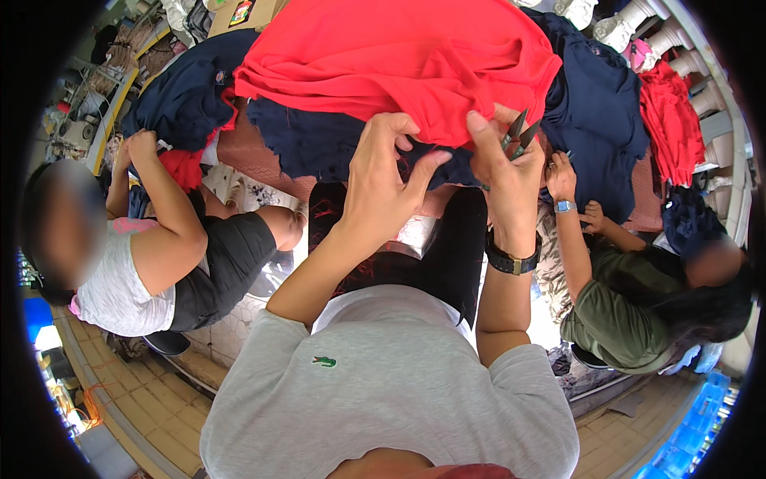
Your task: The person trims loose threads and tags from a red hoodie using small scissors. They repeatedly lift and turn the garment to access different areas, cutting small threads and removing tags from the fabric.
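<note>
A large red garment (383,56) lies spread over the table in front of me, its near edge hanging in folds between my hands. My left hand (387,172) is at that edge, its thumb apart from the curled fingers, and I see nothing held in it. In my right hand (511,164) is a small pair of thread snips (520,134) with dark blades pointing up. The right thumb also rests against the red cloth. Under the red garment lies dark navy fabric (307,144) with a ragged edge.
A person (144,263) sits at my left beside a navy garment (187,88). Another person (630,295) sits at my right, hands at more navy cloth (594,104). Red pieces (670,120) hang at the far right near pale cones. The table cover (247,160) is brown.
</note>
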Available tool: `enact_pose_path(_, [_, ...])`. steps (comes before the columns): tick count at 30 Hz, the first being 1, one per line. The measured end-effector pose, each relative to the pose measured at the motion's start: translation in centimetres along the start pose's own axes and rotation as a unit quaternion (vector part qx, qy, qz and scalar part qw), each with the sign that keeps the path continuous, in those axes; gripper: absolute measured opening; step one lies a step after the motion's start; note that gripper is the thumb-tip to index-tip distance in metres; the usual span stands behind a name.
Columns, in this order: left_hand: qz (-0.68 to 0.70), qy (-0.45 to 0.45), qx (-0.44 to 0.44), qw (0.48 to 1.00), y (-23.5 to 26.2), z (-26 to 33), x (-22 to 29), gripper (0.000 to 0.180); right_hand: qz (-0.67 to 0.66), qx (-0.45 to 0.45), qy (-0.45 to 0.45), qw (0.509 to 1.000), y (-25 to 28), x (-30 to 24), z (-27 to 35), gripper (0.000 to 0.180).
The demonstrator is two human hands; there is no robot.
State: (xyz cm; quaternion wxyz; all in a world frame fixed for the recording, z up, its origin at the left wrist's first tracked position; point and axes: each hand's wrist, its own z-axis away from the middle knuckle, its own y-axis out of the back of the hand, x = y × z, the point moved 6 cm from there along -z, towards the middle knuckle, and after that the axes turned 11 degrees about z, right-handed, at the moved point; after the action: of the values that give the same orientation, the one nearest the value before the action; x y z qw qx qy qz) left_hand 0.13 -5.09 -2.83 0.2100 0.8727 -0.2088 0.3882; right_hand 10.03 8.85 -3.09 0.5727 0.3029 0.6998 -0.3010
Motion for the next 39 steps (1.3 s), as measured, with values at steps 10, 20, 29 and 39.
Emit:
enact_pose_path(10, [-0.034, -0.175, 0.006, 0.984, -0.3, -2.6, 2.7, 0.015, 0.001, -0.014, 0.033, 0.999, -0.3, -0.5, 0.6, 0.034])
enact_pose_path(20, [0.202, 0.069, -0.103, 0.972, 0.3, -1.8, 0.8, 0.006, 0.002, 0.006, 0.016, 1.000, 0.4, 0.8, 0.3, 0.028])
enact_pose_path(29, [0.048, -0.099, -0.002, 0.994, 1.3, -1.9, 3.8, 0.017, 0.019, 0.016, 0.027, 0.999, -0.3, 0.5, 0.4, 0.025])
enact_pose_path(39, [0.118, -0.033, -0.044, 0.991, -1.5, -3.7, 0.5, 0.005, 0.108, 0.051, 0.066, 0.991, -0.1, 0.1, 0.8, 0.024])
